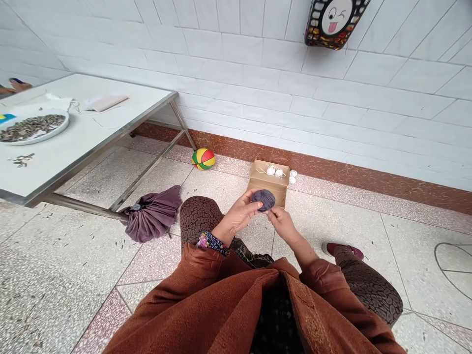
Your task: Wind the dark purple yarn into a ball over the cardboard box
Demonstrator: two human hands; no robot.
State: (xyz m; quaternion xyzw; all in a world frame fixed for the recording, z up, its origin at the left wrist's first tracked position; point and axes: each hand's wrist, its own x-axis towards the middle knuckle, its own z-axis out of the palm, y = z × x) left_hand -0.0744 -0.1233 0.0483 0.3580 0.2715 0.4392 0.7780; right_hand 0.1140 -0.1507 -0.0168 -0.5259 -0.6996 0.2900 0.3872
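Observation:
A dark grey-purple ball of yarn (pixel 264 198) is held up in front of me, above my lap. My left hand (pixel 241 211) grips it from the left, with the thumb lying across its front. At its lower right edge, the closed fingers of my right hand (pixel 283 223) pinch at the yarn; the exact strand between them is too small to make out. Behind the yarn, an open cardboard box (pixel 268 189) rests on the floor near the wall, with small white balls (pixel 275 171) and string in it.
A metal-framed table (pixel 121 105) on the left bears a plate (pixel 61 129) of sunflower seeds. A purple cloth bag (pixel 157 216) lies by its leg, and a coloured ball (pixel 203 159) near the wall. A black basket (pixel 332 24) hangs above. Another person's hand (pixel 20 85) shows far left.

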